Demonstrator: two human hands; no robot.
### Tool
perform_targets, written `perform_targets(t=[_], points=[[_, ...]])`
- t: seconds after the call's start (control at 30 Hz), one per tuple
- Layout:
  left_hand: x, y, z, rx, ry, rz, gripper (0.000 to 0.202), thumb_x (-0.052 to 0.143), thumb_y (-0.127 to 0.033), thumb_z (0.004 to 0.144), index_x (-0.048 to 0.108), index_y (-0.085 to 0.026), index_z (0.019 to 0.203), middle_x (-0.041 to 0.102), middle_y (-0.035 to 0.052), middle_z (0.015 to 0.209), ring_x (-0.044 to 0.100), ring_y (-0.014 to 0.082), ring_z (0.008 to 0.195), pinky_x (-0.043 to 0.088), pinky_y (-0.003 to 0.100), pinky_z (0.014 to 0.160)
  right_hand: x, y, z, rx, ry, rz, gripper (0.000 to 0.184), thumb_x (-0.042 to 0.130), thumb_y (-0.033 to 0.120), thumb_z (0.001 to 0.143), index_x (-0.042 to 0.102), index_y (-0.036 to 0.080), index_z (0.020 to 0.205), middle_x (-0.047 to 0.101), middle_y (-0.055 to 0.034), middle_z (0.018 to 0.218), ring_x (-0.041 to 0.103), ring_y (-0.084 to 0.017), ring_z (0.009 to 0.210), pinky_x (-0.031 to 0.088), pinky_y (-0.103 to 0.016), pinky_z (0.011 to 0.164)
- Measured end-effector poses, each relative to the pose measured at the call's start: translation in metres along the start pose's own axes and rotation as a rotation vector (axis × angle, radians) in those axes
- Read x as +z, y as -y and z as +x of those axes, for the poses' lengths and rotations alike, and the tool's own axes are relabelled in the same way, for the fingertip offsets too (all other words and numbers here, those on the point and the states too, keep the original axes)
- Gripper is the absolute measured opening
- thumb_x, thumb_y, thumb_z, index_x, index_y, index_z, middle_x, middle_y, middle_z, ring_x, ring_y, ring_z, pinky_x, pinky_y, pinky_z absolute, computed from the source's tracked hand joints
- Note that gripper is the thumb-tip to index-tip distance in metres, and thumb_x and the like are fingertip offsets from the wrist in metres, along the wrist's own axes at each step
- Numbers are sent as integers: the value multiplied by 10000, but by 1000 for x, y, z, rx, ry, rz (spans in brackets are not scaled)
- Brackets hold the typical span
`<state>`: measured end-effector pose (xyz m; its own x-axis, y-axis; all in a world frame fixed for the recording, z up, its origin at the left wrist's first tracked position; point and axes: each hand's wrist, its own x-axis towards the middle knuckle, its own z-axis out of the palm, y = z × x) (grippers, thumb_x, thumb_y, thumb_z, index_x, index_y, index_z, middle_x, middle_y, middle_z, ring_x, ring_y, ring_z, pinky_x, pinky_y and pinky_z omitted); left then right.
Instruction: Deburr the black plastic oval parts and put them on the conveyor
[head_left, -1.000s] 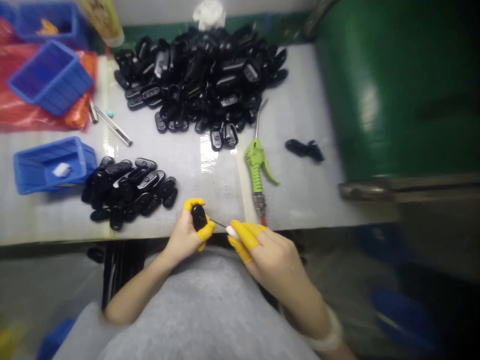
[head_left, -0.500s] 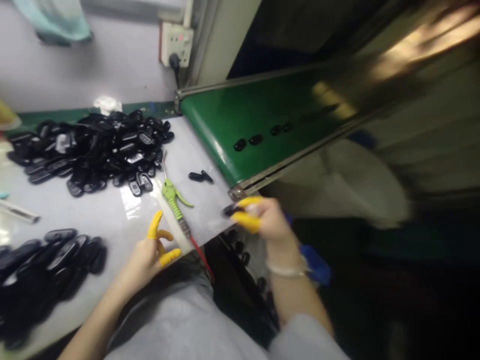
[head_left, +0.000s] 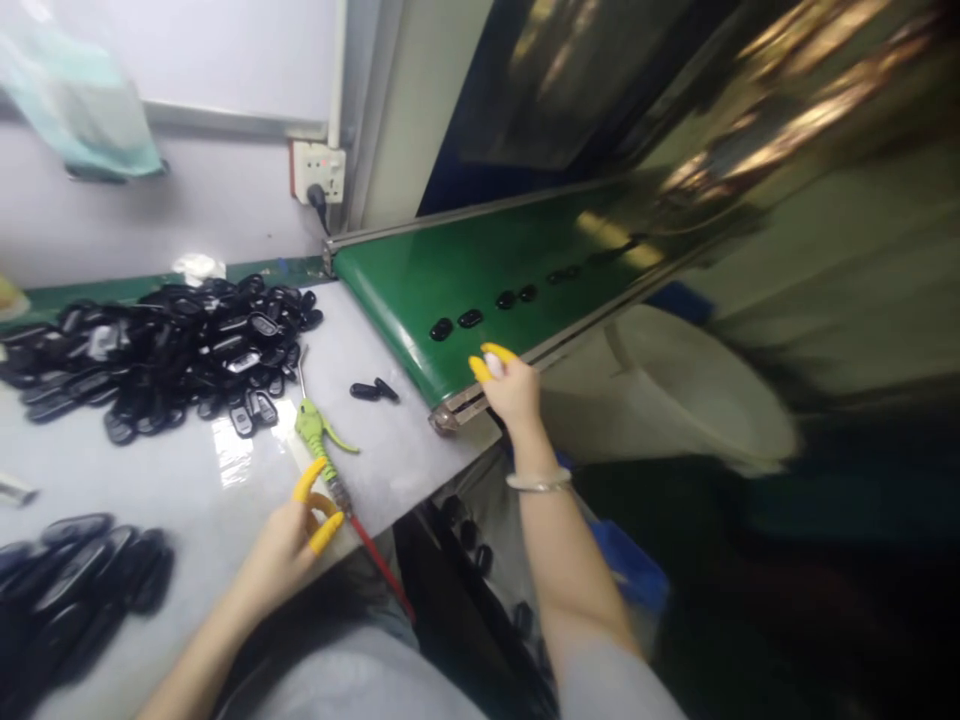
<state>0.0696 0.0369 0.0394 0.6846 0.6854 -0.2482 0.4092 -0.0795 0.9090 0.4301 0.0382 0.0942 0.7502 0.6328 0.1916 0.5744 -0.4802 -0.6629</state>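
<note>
My right hand (head_left: pixel 511 388), with yellow finger cots on its fingertips, reaches to the near edge of the green conveyor belt (head_left: pixel 480 265). Its fingertips are pinched on a small white tool. Two black plastic shells (head_left: pixel 454 323) lie on the belt just ahead of it, with more black shells (head_left: pixel 517 295) farther along. My left hand (head_left: pixel 294 535) hovers over the white table (head_left: pixel 225 480) edge, thumb and forefinger in yellow cots, spread and empty, beside the green air blow gun (head_left: pixel 315 428).
A big heap of black shells (head_left: pixel 165 345) fills the back of the table. A smaller pile (head_left: pixel 71 575) sits at the lower left, and two loose shells (head_left: pixel 374 390) lie near the belt. The gun's red hose (head_left: pixel 379 568) hangs off the edge. A pale bin (head_left: pixel 697 395) stands under the belt.
The view swung right and up toward the belt. The black shell passed from my left hand to my right, which reached to the belt; the shell no longer shows in it. My left hand opened.
</note>
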Motion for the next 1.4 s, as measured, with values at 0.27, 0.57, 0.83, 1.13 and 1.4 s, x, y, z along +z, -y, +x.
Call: perform_targets(t=[0.27,0.57,0.83,1.13,1.4], points=[[-3,34,12,111,-311,147,406,408,-344,943,466,-153,1296,612,-12,678,581,162,572,473,300,598,56,77,64,-40,220,-336,284,656,253,804,693,72,1019,681,-251,1071,611,-349,1103,437,-413,937],[8,43,14,214,-504,-60,342,417,-295,956,456,-182,1277,644,59,972,571,127,631,517,306,668,55,97,-27,-397,424,-186,549,588,406,821,606,78,1260,669,-46,715,625,-188,645,509,-289,626],[-5,19,0,499,-374,-293,708,597,-267,832,268,-200,1455,631,57,974,597,150,727,499,265,633,81,111,-166,-735,814,316,560,652,308,802,516,183,1331,708,-1,772,660,-150,639,553,-252,629],[5,51,-65,40,-432,-550,537,553,-223,851,373,-186,1355,590,5,833,556,137,656,469,269,600,78,100,-209,-681,884,214,491,678,423,813,602,167,1226,602,59,574,582,-125,476,524,-211,513],[7,53,-65,-10,-320,-617,427,578,-264,873,389,-211,1252,512,-47,750,479,87,523,424,224,494,58,67,-237,-813,785,165,279,495,317,962,641,169,1149,728,-128,1079,716,-224,962,590,-302,831]])
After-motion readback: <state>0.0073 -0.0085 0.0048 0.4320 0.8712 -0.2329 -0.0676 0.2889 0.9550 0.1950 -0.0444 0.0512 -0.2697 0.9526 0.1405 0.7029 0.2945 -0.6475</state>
